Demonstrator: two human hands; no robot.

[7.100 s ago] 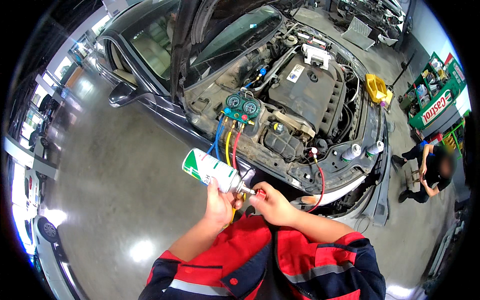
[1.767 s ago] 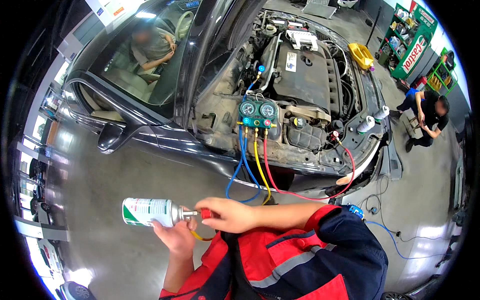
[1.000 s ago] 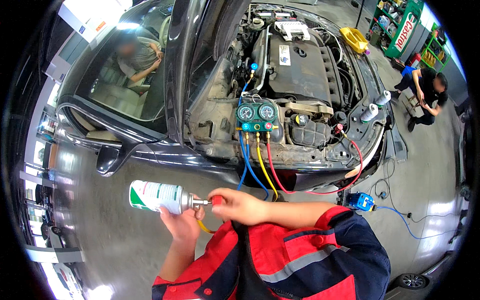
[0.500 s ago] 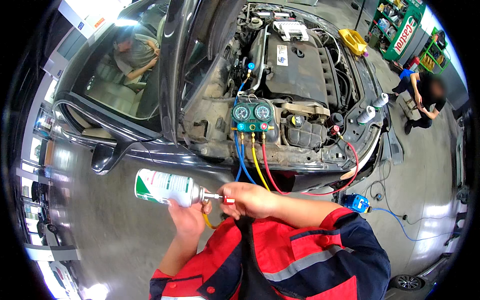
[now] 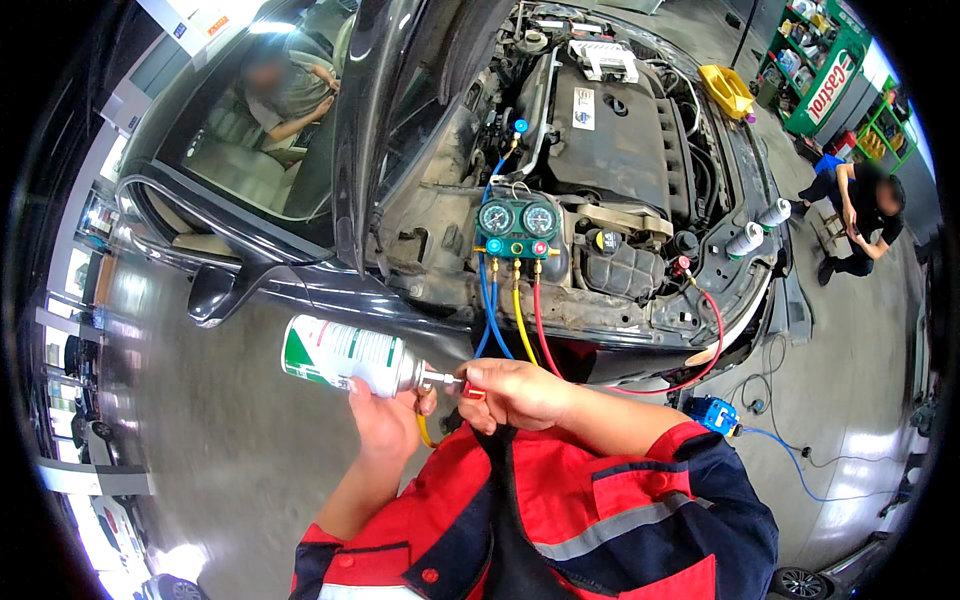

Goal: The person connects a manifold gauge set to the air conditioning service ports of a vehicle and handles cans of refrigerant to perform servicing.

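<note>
A white and green refrigerant can (image 5: 345, 353) lies tilted on its side in my left hand (image 5: 385, 420), thumb against its lower side near the valve end. A metal can tap (image 5: 436, 378) with a red handle (image 5: 474, 391) is fitted to the can's right end. My right hand (image 5: 522, 393) is closed on that red handle, fingertips pinching it. A yellow hose (image 5: 424, 432) hangs below the tap, partly hidden by my left hand. Beyond my hands, a manifold gauge set (image 5: 517, 222) with two dials hangs at the engine bay's edge, with blue, yellow and red hoses running down.
A dark car (image 5: 420, 322) stands ahead with its hood raised. Two bottles (image 5: 745, 240) and a yellow jug (image 5: 726, 92) rest along its front. A blue pump (image 5: 713, 412) with cables sits on the floor at right. Another person (image 5: 862, 215) crouches far right.
The whole view has shifted, so the car appears slightly farther right. The can tilts a little more, and more of the red handle shows at my right fingertips. Both hands keep their hold.
</note>
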